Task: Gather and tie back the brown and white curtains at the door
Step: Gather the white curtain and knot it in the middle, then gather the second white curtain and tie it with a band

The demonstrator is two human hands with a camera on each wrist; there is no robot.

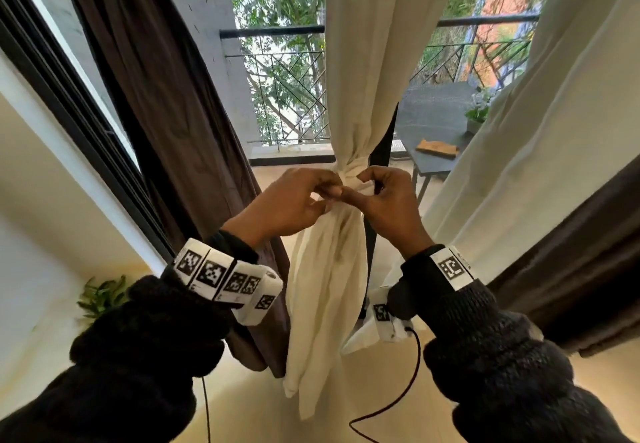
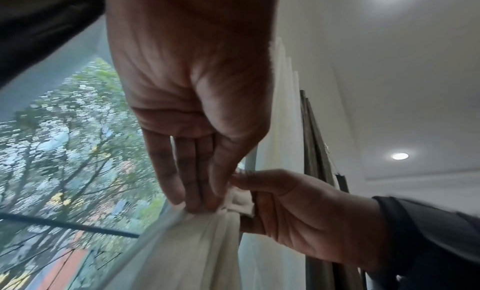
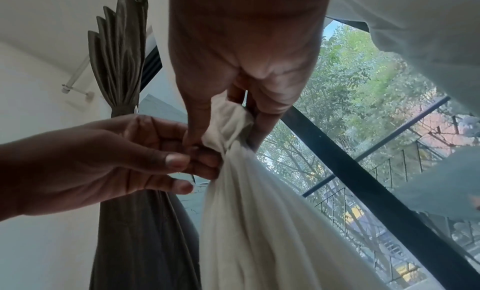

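The white curtain [image 1: 349, 71] hangs in the middle of the doorway, bunched into a knot [image 1: 350, 173] at chest height, with its tail [image 1: 325, 304] falling below. My left hand [image 1: 329, 192] pinches the cloth just under the knot [image 2: 239, 200], fingertips [image 2: 193, 202] pressed together. My right hand [image 1: 362, 184] curls thumb and fingers round the knot [image 3: 228, 126] from the other side. The brown curtain [image 1: 166, 96] hangs loose to the left, drawn narrow higher up [image 3: 122, 107]. A second white curtain [image 1: 554, 130] and a brown one [image 1: 571, 252] hang at the right.
A black door post [image 1: 381, 151] stands right behind the knot. Beyond it lies a balcony with a metal railing [image 1: 273, 32], a grey table [image 1: 433, 158] carrying a wooden board, and a potted plant [image 1: 479, 110]. A black cable [image 1: 398, 404] dangles from my right wrist.
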